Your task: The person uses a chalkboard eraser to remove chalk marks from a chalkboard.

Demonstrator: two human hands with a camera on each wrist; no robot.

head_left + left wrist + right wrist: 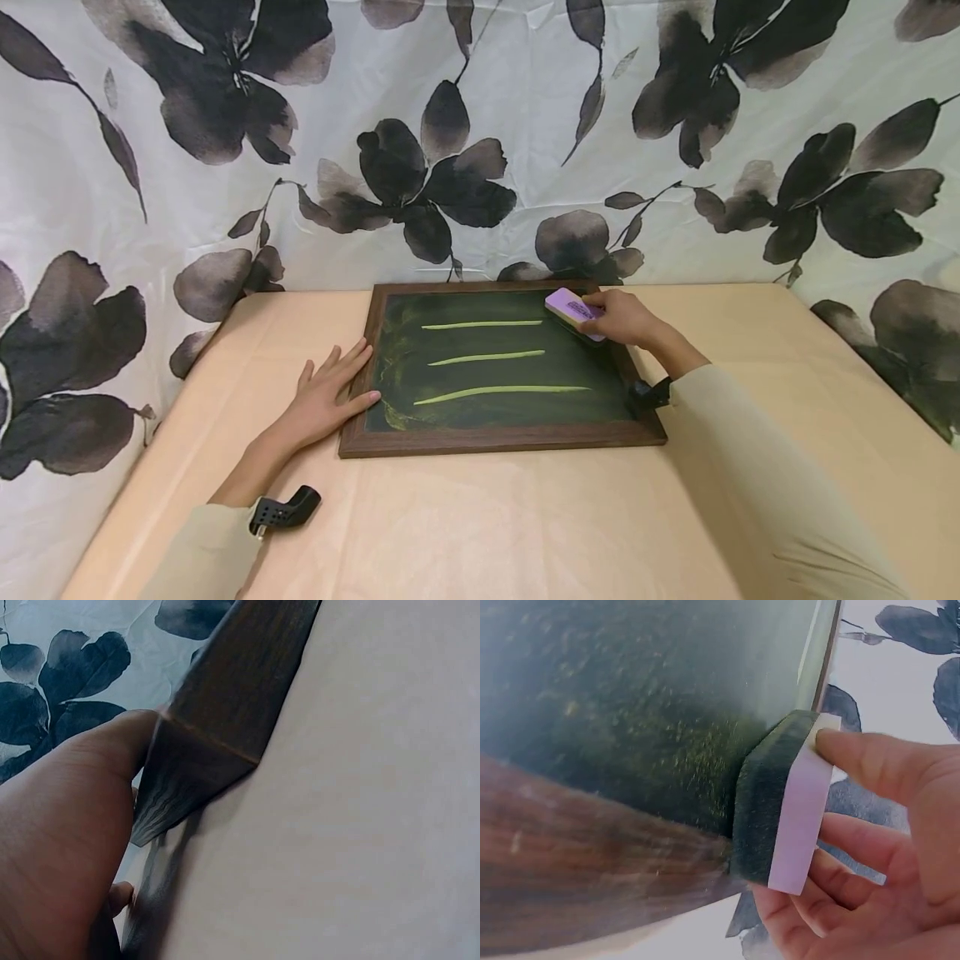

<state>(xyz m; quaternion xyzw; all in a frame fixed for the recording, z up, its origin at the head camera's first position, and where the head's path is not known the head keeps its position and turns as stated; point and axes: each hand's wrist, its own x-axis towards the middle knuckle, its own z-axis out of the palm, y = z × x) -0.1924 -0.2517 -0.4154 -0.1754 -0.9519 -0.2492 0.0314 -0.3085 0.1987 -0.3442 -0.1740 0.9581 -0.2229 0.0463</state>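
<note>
A chalkboard [495,425] in a dark brown wooden frame lies on the table, with three yellow-green chalk lines [487,357] across its green face. At the board's upper right corner, my right hand [628,318] holds a chalkboard eraser [567,306] by its sides. In the right wrist view, the eraser has a lilac back [802,817] and a dark felt pad [765,802], which faces the board. Thumb and fingers pinch the lilac part. My left hand [326,400] rests at the left side of the frame, fingers spread and straight, with fingertips on the wood.
A peach-coloured cover [480,525] spreads over the table. Behind and beside it hangs a white cloth [525,108] with dark flowers. Black wrist devices sit at both cuffs, the left one [285,510] close above the table. Yellow chalk smears [397,412] mark the board's left part.
</note>
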